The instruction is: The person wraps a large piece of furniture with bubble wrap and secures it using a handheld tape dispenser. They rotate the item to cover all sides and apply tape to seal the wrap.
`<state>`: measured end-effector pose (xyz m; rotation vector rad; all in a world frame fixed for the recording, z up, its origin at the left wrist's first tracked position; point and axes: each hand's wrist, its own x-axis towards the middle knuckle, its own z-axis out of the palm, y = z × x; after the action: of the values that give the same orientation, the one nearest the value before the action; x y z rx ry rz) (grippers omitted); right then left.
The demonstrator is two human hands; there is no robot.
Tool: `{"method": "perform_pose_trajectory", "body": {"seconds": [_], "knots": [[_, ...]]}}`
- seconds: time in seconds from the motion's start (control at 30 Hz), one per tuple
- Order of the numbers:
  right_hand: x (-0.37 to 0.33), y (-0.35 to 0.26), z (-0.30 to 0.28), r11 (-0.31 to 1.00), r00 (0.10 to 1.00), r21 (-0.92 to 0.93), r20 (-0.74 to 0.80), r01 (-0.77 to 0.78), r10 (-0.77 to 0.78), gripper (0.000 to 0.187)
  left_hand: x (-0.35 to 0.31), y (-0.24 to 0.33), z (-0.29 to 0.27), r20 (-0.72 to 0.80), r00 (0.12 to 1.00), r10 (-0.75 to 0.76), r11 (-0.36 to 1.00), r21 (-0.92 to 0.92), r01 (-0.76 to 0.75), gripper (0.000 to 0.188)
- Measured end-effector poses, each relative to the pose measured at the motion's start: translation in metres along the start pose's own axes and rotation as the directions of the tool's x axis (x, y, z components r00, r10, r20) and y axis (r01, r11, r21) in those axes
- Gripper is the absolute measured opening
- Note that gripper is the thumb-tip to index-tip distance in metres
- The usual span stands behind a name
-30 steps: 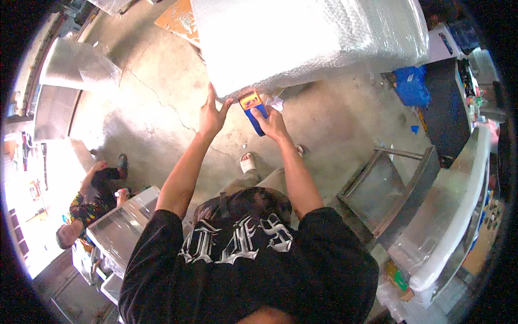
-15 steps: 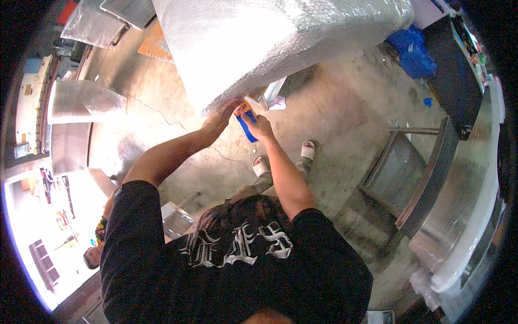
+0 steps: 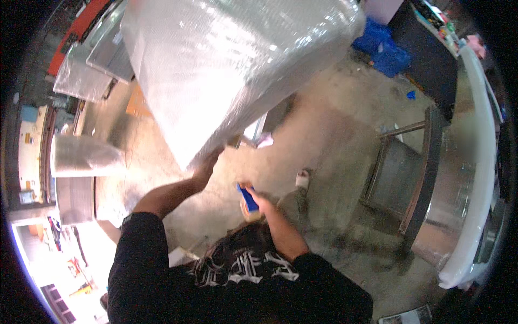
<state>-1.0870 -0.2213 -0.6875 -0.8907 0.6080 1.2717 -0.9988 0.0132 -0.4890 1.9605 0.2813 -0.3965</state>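
Observation:
A large piece wrapped in bubble wrap and shiny clear film (image 3: 216,75) fills the upper middle, its near corner pointing at me. My left hand (image 3: 207,166) lies along the lower edge by this corner, fingers stretched out against the wrap; their tips are dim and partly hidden. Lower and closer to my body, my right hand (image 3: 260,202) grips what looks like a blue tape dispenser (image 3: 250,201) with a yellowish-orange end pointing down. It is apart from the wrapped piece.
Beneath the wrapped piece, a pale metal leg (image 3: 253,132) shows. On the right stand a dark wooden frame (image 3: 421,178) and a film-wrapped panel (image 3: 458,178). Blue bags (image 3: 386,51) lie at the far right. More wrapped pieces (image 3: 83,155) stand left.
My right hand has drawn the dispenser back toward my body, away from the wrap, and its blue end is now uppermost. My left hand stays at the wrapped edge. The view has shifted.

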Motion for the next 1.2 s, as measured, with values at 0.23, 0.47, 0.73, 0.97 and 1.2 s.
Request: {"method": "perform_pose_trajectory", "body": {"seconds": [0.23,0.47,0.73,0.97,1.2], "knots": [[-0.066,-0.055,-0.082,0.975,1.0,0.221,-0.003,0.027,-0.027,0.052,-0.007,-0.029,0.008,0.174,0.924,0.339,0.88,0.288,-0.377,0.05],[-0.286,-0.301,-0.059,0.606,0.892,-0.659,0.265,0.445,-0.367,0.06,-0.011,0.217,0.062,0.103,0.984,-0.145,0.962,0.248,0.116,0.049],[-0.456,-0.537,0.16,-0.455,0.73,-0.75,0.629,0.48,-0.266,0.057,0.041,0.36,0.039,-0.332,0.913,0.238,0.35,-0.847,-0.4,0.041],[-0.428,-0.603,0.279,-0.55,0.829,-0.713,0.556,0.435,-0.065,0.052,0.086,0.358,-0.026,-0.58,0.801,0.146,0.181,-0.781,-0.598,0.025],[-0.39,-0.625,0.348,-0.642,0.873,-0.64,0.478,0.422,0.098,0.055,0.102,0.356,-0.063,-0.532,0.842,-0.091,-0.095,-0.837,-0.539,0.025]]}}
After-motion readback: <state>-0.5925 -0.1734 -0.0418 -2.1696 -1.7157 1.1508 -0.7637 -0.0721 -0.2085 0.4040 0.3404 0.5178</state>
